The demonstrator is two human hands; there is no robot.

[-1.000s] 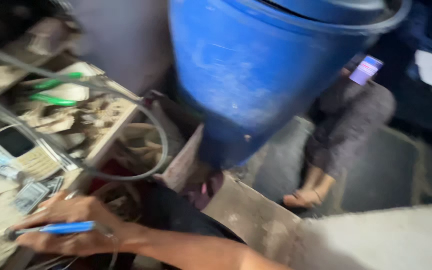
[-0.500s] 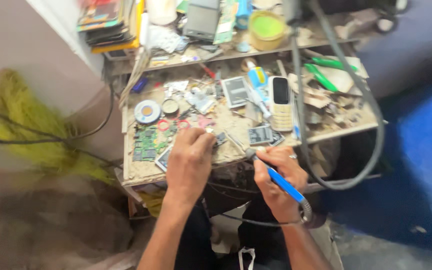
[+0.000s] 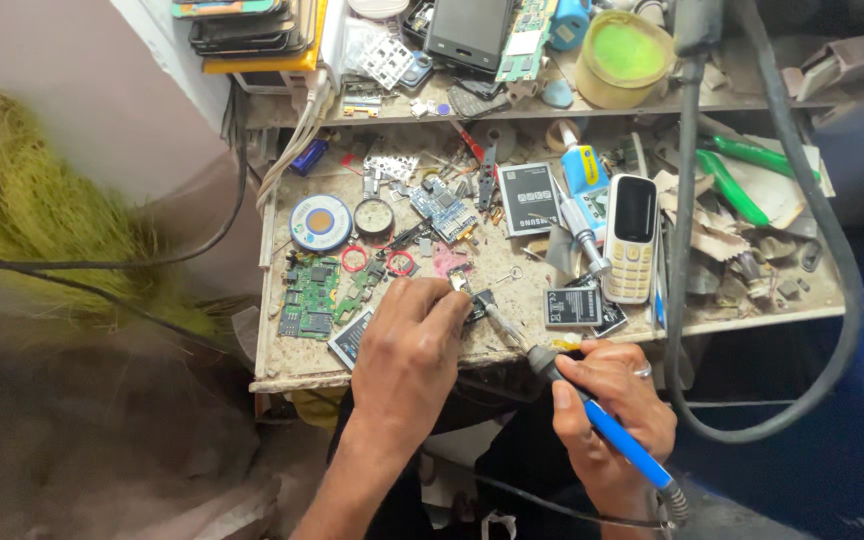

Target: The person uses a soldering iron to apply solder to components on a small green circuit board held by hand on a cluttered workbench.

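My right hand (image 3: 607,400) grips a blue-handled soldering iron (image 3: 592,410), its metal tip reaching up-left to a small dark part (image 3: 474,303) on the workbench. My left hand (image 3: 407,355) rests on the bench and pinches that small part with thumb and fingertips. A green circuit board (image 3: 310,298) lies just left of my left hand. A cream keypad phone (image 3: 632,238) and a flat black battery (image 3: 572,306) lie above my right hand.
The dusty workbench (image 3: 292,365) carries a solder spool (image 3: 320,222), a second battery (image 3: 527,198), a glue bottle (image 3: 584,170) and several loose parts. A thick grey hose (image 3: 832,250) loops on the right. A shelf behind holds phones and a yellow-green tub (image 3: 624,55).
My view swung from a blue barrel to the workbench. Since half a second ago both hands stay at the small part, with the iron tip held against it.
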